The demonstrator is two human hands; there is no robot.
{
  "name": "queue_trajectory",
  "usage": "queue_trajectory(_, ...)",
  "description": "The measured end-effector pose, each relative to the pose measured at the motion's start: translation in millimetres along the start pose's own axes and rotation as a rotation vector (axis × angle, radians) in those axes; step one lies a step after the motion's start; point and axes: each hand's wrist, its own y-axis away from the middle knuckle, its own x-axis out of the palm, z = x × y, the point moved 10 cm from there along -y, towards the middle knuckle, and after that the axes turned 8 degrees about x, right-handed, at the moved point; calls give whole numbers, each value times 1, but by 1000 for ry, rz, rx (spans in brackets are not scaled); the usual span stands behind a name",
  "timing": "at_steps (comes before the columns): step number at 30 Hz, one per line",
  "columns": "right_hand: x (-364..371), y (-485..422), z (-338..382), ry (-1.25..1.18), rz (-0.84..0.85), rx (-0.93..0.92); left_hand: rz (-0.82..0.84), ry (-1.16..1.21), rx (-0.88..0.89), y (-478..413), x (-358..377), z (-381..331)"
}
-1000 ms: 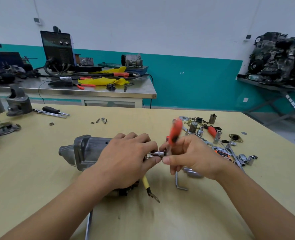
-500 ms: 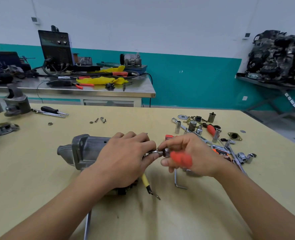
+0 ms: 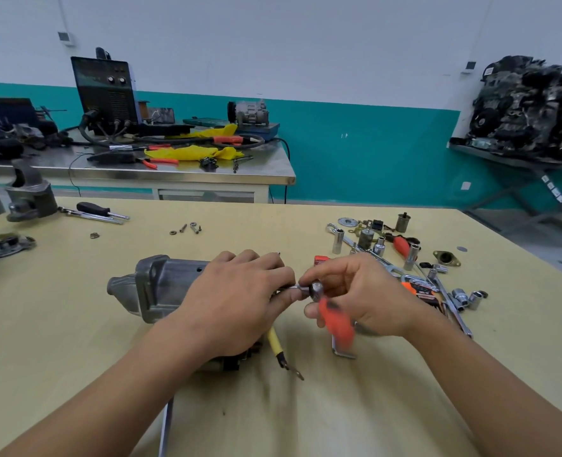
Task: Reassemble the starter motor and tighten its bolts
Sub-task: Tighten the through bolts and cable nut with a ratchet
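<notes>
The grey starter motor (image 3: pixel 161 288) lies on its side on the yellow table (image 3: pixel 75 341), nose to the left. My left hand (image 3: pixel 237 301) covers its right half, fingers curled over the body, fingertips at the rear end. My right hand (image 3: pixel 365 298) grips a small ratchet (image 3: pixel 334 318) with an orange handle; its metal head and socket meet the motor's rear end. The handle points down toward me and is blurred. A yellow-sleeved lead (image 3: pixel 278 347) with a ring terminal sticks out from under the motor.
Loose sockets, wrenches and small parts (image 3: pixel 405 255) are scattered at the right. A bent hex key (image 3: pixel 340 351) lies under my right hand. Screws and a washer (image 3: pixel 187 228) sit mid-table; a screwdriver (image 3: pixel 98 211) and a housing part (image 3: pixel 31 197) are far left. A steel bench stands behind.
The ratchet's orange handle has swung from pointing up, round to the right, and now down toward me. My left hand has stayed on the motor.
</notes>
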Motion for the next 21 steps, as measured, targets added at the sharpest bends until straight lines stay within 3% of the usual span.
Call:
queue_trajectory(6,12,-3,-15,-50,66,177,1,39,1,1,1,2)
queue_trajectory(14,2,-2,0,-16,6,-26,-1,-4,2,1,1,0)
queue_trajectory(17,4,-1,-7,36,10,51,5,13,-1,1,0,1)
queue_trajectory(21,17,-4,-18,-94,79,198,25,50,18,1,1,3)
